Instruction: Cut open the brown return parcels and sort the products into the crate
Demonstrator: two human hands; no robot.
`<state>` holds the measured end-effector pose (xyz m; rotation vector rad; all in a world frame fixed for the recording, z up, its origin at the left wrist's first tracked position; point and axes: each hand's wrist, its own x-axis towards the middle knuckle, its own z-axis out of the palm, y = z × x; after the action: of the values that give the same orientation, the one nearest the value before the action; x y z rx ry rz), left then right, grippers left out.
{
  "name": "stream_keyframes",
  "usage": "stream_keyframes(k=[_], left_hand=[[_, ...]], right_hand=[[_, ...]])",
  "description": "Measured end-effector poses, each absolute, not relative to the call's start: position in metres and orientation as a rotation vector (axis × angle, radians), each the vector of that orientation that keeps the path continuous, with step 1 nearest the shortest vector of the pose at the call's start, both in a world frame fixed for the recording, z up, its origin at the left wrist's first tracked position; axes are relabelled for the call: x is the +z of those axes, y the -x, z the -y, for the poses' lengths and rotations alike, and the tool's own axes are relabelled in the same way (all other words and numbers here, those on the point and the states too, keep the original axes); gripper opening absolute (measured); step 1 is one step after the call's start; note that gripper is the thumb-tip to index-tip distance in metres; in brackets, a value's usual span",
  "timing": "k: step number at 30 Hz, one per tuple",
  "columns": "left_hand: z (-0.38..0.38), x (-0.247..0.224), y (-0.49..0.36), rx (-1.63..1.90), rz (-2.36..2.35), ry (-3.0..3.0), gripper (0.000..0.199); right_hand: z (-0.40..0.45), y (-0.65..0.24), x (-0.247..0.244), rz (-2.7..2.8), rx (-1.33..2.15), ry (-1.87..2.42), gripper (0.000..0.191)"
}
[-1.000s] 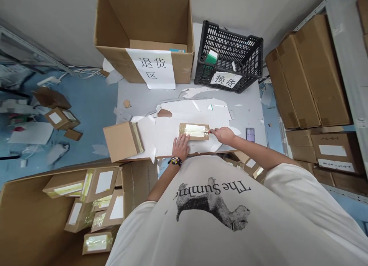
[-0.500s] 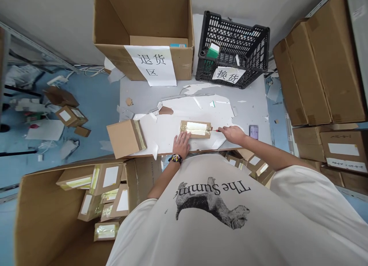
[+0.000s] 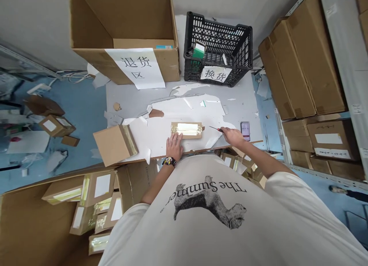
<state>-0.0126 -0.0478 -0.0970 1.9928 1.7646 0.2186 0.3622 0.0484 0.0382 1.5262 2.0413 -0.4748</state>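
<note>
Drawing back from the right end of the small taped box [image 3: 189, 130], the right hand [image 3: 232, 136] is now leaving a visible gap between it and the red-handled tool [image 3: 220, 130]. Its fingers are closing around the handle, and the thin tip is pointing left toward the box without touching it. Probably this hold is keeping the tip directed and the fingers behind it. The left hand [image 3: 174, 146] is lying palm-down with fingers fairly spread, the fingertips resting on the box's near edge; it seems to be steadying rather than gripping. The box is lying flat near the middle of the table's near side, on a torn white surface [image 3: 175, 107], label upward, perhaps to keep its taped end within the tool's reach.

To the right, a phone [image 3: 245, 130] is lying on the table; to the left, a larger box [image 3: 110, 145] is sitting tilted to the view.

Farther off, a big open carton [image 3: 169, 66] is bearing a paper sign [image 3: 138, 66] and holding a blue-marked item [image 3: 164, 47]. Right of it, a black crate [image 3: 191, 75] is holding a green-and-white pack [image 3: 199, 51] and a white strip [image 3: 224, 59]. Near left, another open carton [image 3: 28, 220] is containing several taped, labelled boxes [image 3: 96, 187], piled at differing angles.
</note>
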Motion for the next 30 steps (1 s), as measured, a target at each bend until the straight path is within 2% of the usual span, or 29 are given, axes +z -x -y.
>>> stream_keyframes(k=[5, 12, 17, 21, 30], left_hand=[[0.048, -0.093, 0.009, 0.206, -1.776, -1.993, 0.093], [0.043, -0.080, 0.000, 0.271, -1.814, -1.988, 0.092], [0.022, -0.068, -0.017, 0.322, -1.662, -2.084, 0.073], [-0.002, -0.065, -0.036, 0.292, -1.512, -2.163, 0.072], [-0.043, -0.061, -0.042, 0.152, -1.555, -2.113, 0.060]], right_hand=[[-0.045, -0.333, 0.040, -2.107, -0.608, -1.719, 0.044], [-0.054, -0.277, 0.026, -2.257, -0.940, -1.694, 0.045], [-0.061, -0.298, 0.013, -2.174, -1.082, -1.896, 0.048], [-0.054, -0.326, 0.008, -2.073, -1.133, -1.999, 0.045], [-0.036, -0.336, 0.007, -1.988, -1.354, -2.062, 0.043]])
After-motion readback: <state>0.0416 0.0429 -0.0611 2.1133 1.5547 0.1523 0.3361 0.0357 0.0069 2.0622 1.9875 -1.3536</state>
